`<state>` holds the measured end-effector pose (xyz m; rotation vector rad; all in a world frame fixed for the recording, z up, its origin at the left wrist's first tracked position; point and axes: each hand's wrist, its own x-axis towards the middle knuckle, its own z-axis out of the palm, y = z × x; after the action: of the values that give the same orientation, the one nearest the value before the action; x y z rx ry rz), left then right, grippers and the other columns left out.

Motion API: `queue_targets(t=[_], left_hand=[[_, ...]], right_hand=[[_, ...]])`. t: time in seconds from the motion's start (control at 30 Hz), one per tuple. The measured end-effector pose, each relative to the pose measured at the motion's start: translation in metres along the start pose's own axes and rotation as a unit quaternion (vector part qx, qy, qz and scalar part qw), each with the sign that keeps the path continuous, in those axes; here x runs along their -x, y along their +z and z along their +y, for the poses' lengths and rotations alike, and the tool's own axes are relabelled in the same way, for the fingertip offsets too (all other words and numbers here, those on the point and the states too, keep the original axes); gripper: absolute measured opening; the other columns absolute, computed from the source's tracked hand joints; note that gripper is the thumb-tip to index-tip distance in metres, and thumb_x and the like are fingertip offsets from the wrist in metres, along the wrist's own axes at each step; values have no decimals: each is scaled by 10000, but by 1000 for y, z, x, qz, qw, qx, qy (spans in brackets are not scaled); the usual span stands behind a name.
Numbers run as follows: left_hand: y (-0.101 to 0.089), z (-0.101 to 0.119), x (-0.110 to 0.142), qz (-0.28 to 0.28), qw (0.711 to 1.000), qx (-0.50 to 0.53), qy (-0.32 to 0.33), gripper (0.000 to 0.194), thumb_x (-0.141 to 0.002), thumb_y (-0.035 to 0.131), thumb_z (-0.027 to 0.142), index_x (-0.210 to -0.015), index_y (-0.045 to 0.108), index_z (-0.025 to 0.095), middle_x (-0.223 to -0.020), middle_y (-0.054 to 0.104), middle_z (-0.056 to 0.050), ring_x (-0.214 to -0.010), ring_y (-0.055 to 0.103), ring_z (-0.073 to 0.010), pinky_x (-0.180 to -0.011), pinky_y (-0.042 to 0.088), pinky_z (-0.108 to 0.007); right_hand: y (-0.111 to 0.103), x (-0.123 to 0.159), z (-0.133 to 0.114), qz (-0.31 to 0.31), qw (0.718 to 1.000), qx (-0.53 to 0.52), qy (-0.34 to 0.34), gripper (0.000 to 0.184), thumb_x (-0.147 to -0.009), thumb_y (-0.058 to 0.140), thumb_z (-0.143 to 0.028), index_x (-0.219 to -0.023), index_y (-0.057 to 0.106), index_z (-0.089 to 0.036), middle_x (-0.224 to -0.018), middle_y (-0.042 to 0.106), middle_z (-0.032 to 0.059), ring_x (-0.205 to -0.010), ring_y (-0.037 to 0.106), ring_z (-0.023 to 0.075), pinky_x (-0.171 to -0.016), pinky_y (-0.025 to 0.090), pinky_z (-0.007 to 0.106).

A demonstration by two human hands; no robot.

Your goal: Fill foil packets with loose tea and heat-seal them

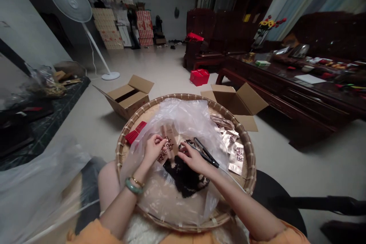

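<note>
A gold-brown foil packet (pixel 168 139) with dark lettering stands tilted over a pile of dark, loose, leaf-like material (pixel 187 179). My left hand (pixel 154 148) pinches its left side between thumb and fingers. Beside the packet's right edge is my right hand (pixel 194 159), fingers curved and apart; whether a fingertip touches the packet is unclear. A black two-armed clamp tool (pixel 206 151), like a hair straightener, lies just beyond my right hand with its jaws apart. More lettered packets (pixel 162 155) lie partly hidden under my left hand. Clear plastic sheeting (pixel 183 116) spreads beneath everything.
A round woven bamboo tray (pixel 251 160) carries all this. On its right lie several shiny packets (pixel 236 158); red packets (pixel 135 132) are at left. Open cardboard boxes (pixel 126 97) (pixel 238 103) stand beyond. A dark wooden table (pixel 286 95) runs along the right, a fan (pixel 71 2) at left.
</note>
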<state>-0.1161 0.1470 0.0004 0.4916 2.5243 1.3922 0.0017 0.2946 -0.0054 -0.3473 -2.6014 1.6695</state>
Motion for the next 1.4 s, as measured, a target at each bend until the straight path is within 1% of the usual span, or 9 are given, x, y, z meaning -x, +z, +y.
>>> queue_targets(t=[0.1,0.23,0.33,0.4,0.5,0.83,1.1,1.23,1.4], left_hand=[[6,6,16,32,992,124,-18,256,-770,588,396,-814,485,166,-718,650,-34,-635,666,-170,-590,552,-292],[-6,18,36,209,969,16,131,553,-676,729,372,-1131,527,131,-1160,611,-183,-1116,579,-305,-886,508,-465],[-18,26,43,61,947,-144,282,356,-789,648,301,-1128,622,196,-1180,646,-118,-1180,539,-301,-1022,390,-513],[-21,28,45,-58,943,-153,290,243,-883,516,254,-1065,674,222,-1053,709,-77,-1006,640,-238,-939,471,-426],[-18,28,48,-121,951,-101,265,316,-913,471,285,-1174,634,214,-1118,693,-79,-975,653,-198,-867,506,-318],[4,28,59,1,986,-66,153,375,-910,345,311,-868,686,162,-785,700,-87,-708,642,-192,-676,486,-283],[2,22,59,-2,971,-163,174,381,-915,319,251,-950,684,146,-860,713,-116,-760,665,-211,-695,494,-293],[-2,19,58,4,957,-219,191,362,-913,337,219,-925,691,144,-839,714,-136,-754,670,-228,-698,505,-316],[-14,12,50,-30,982,-37,185,339,-886,445,310,-1091,684,183,-1065,710,-99,-925,667,-212,-841,514,-323]], right_hand=[[5,-4,-7,15,993,-113,13,293,-856,483,-302,-1104,582,-180,-918,664,41,-680,620,154,-556,509,262],[-13,-1,-22,33,991,95,-89,152,-806,515,-120,-818,659,-169,-752,665,24,-703,617,157,-668,468,262],[-23,5,-31,12,964,196,-180,149,-815,556,-102,-845,675,-187,-835,680,49,-811,619,173,-738,450,268],[-23,7,-34,41,958,191,-211,147,-841,543,-117,-878,667,-188,-845,672,58,-810,615,169,-729,458,264],[-17,8,-33,102,960,133,-224,169,-846,518,-108,-923,647,-185,-861,676,57,-809,630,166,-740,486,276],[-3,11,-27,240,890,233,-309,412,-937,435,-212,-1347,469,-185,-1094,633,129,-1042,556,236,-872,489,395],[-10,15,-43,269,869,276,-310,231,-902,535,-318,-784,687,-191,-852,595,91,-824,504,204,-705,454,321],[-11,14,-44,185,891,241,-336,268,-945,446,-256,-833,679,-185,-790,638,72,-761,529,180,-683,444,296],[-23,11,-37,215,946,93,-222,255,-923,460,-284,-792,651,-178,-812,674,66,-808,595,189,-793,439,323]])
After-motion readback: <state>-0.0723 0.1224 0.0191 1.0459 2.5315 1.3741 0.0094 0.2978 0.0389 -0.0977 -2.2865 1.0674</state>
